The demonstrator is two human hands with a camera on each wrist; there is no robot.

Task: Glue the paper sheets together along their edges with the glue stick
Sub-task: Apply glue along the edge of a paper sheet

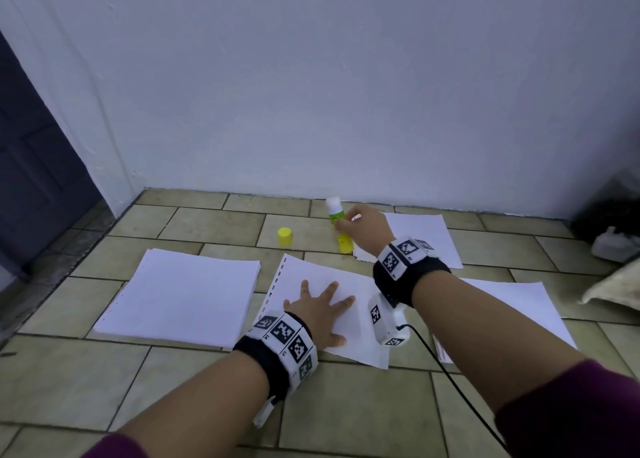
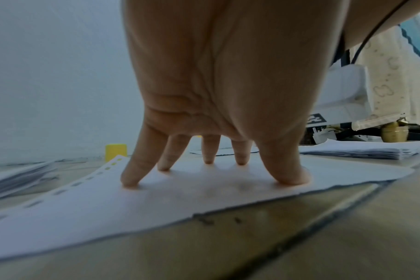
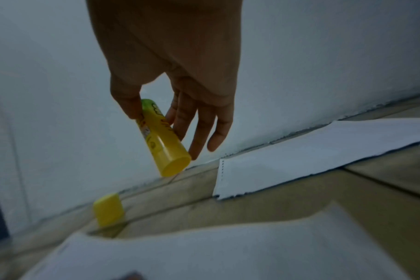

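My right hand pinches the uncapped glue stick; my left hand presses flat, fingers spread, on the sheet. Keep that pressure while gluing its edge.

dim, bluish light | soft shadows | wrist views blurred — edges warped

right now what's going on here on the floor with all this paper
A person is gluing paper sheets on a tiled floor. The left hand presses flat, fingers spread, on a sheet with punched holes. The right hand pinches an uncapped glue stick, white tip pointing up and away. Its yellow cap stands on the floor nearby. A paper stack lies to the left.
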